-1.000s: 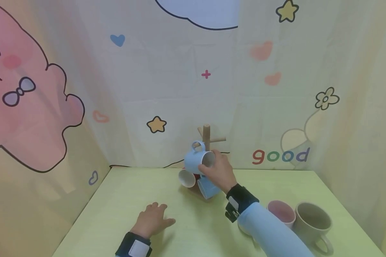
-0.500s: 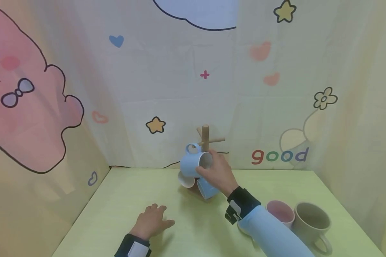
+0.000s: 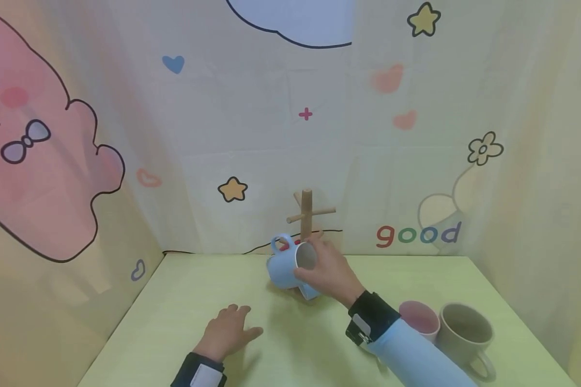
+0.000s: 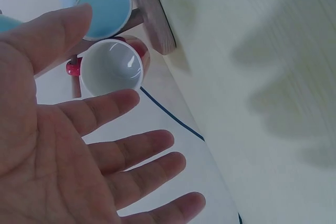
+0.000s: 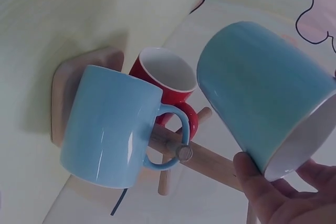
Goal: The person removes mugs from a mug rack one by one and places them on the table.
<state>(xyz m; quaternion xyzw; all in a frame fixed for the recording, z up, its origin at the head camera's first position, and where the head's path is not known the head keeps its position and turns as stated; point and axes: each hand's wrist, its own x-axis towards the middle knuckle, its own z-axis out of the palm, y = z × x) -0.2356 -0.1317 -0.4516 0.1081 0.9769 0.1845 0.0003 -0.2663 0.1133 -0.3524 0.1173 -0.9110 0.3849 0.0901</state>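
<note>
My right hand (image 3: 331, 271) pinches a light blue mug (image 3: 282, 270) by its rim, thumb outside and fingers at the mouth. The mug is tilted, handle up, apart from the pegs of the wooden mug tree (image 3: 306, 207) behind it. On lower pegs hang a second blue mug (image 5: 113, 127), its handle looped over a peg, and a red mug (image 5: 176, 96) with a white inside. From the head, the held mug covers most of both. My left hand (image 3: 226, 332) hovers over the table with fingers spread, holding nothing.
A mug with a pink inside (image 3: 418, 317) and a larger grey-beige mug (image 3: 465, 334) stand at the right of the table (image 3: 193, 285). My right sleeve partly hides another item beside them. A printed curtain (image 3: 252, 118) closes off the back.
My right hand has brought the blue mug down and slightly left, away from the upper peg, which now shows bare. The left hand stays about where it was.
</note>
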